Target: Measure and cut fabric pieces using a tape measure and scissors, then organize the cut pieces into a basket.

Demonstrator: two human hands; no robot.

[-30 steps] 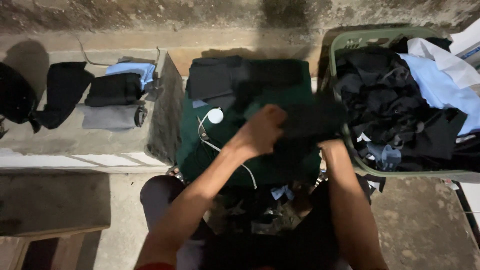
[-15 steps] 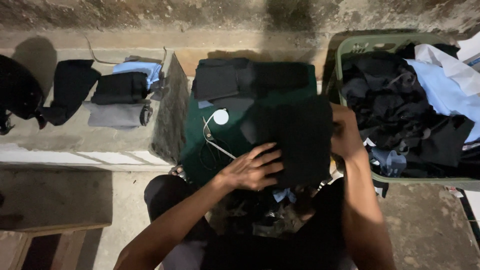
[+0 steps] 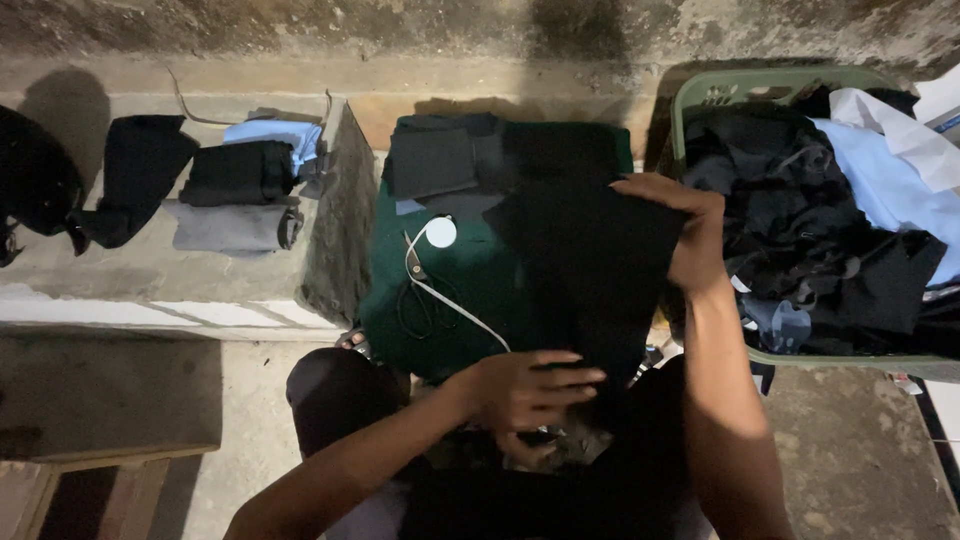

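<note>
1. Looking down from the head camera, a black garment (image 3: pixel 590 270) lies spread flat on a dark green cloth (image 3: pixel 470 290) that covers the surface in front of the person; it is matte, soft and roughly rectangular, with no pattern visible in the dim light.
2. The left hand (image 3: pixel 530 390) presses on the garment's near edge, fingers curled over the fabric and gripping it.
3. The right hand (image 3: pixel 680 225) holds the garment's far right corner, fingers bent and pinching the cloth just beside the basket.
4. A folded black piece (image 3: pixel 432 160) sits on the far part of the green cloth, near the garment's upper left.
5. A small white round disc (image 3: pixel 440 232) with a thin white cable (image 3: pixel 455 305) rests on the green cloth, just left of the garment.
6. The green plastic laundry basket (image 3: pixel 720 90), with a slotted rim, stands to the right and holds a tangled heap of black clothes (image 3: pixel 800 230) plus a pale blue garment (image 3: pixel 880 190) on top.
7. On the rough concrete ledge (image 3: pixel 120 270) to the left lie folded items: a black stack (image 3: pixel 235 172), a grey piece (image 3: pixel 225 228) and a light blue one (image 3: pixel 275 132).
</note>
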